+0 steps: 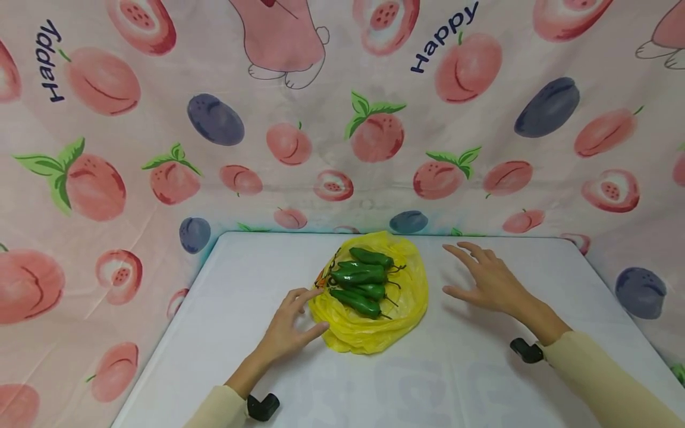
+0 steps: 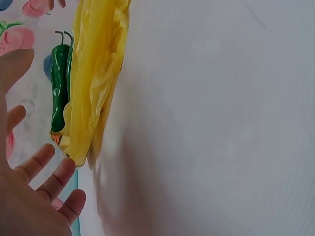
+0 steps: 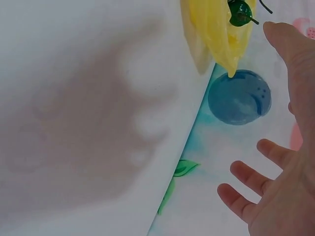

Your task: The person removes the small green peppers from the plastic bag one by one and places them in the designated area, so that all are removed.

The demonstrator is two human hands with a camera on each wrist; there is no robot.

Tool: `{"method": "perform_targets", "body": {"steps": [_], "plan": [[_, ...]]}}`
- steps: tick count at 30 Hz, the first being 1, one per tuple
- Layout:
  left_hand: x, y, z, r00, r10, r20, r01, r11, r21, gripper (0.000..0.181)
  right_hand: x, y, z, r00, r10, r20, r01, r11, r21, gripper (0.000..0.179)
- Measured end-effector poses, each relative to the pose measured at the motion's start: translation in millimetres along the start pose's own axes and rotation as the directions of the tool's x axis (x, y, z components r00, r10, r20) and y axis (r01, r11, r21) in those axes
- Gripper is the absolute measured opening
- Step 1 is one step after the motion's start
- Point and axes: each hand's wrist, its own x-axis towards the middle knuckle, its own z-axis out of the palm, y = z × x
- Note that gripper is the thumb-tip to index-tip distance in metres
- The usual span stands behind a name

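Several green peppers (image 1: 358, 276) with dark stems lie together on a crumpled yellow plastic bag (image 1: 396, 327) in the middle of the white table. My left hand (image 1: 286, 327) is at the bag's left edge, fingers spread and relaxed; whether the fingertips touch the plastic I cannot tell. To the right of the bag, apart from it, my right hand (image 1: 489, 282) hovers with loosely spread fingers and holds nothing. In the left wrist view, a pepper (image 2: 60, 88) shows beside the bag (image 2: 96, 64). A pepper's stem end (image 3: 240, 14) appears at the top of the right wrist view.
The white table (image 1: 214, 339) reaches back to a wall cloth (image 1: 321, 107) printed with peaches and blue fruit. A black device (image 1: 263, 407) sits on the left wrist and another black device (image 1: 527, 351) on the right.
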Motion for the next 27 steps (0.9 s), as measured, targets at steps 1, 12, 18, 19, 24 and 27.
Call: {"method": "perform_targets", "body": {"steps": [1,12,18,19,24,27], "plan": [[-0.1,0.4,1.5,1.000,0.001,0.003,-0.001,1.000,0.000,0.065,1.2,-0.8,-0.1,1.000,0.001,0.008,-0.001,1.000,0.006,0.090],[1.3,6.7,12.3,0.999,-0.022,0.048,0.022,1.000,-0.010,0.060,17.7,-8.5,0.2,0.999,-0.042,0.032,0.039,0.997,0.071,0.086],[1.8,9.3,16.8,0.995,-0.056,0.078,0.058,0.998,-0.029,0.058,27.7,-14.8,2.7,0.996,-0.077,0.034,0.073,0.992,0.107,0.085],[2.0,9.3,17.4,0.994,-0.065,0.082,0.067,0.997,-0.028,0.058,29.3,-15.3,3.3,0.996,-0.082,0.034,0.078,0.991,0.111,0.085],[2.9,8.5,21.1,0.992,-0.102,0.080,0.104,0.994,-0.018,0.056,37.1,-18.3,5.1,0.994,-0.100,0.041,0.094,0.987,0.132,0.086],[3.2,8.4,23.8,0.990,-0.130,0.060,0.131,0.991,-0.008,0.052,41.4,-22.1,5.1,0.993,-0.113,0.045,0.105,0.985,0.139,0.086]]}}
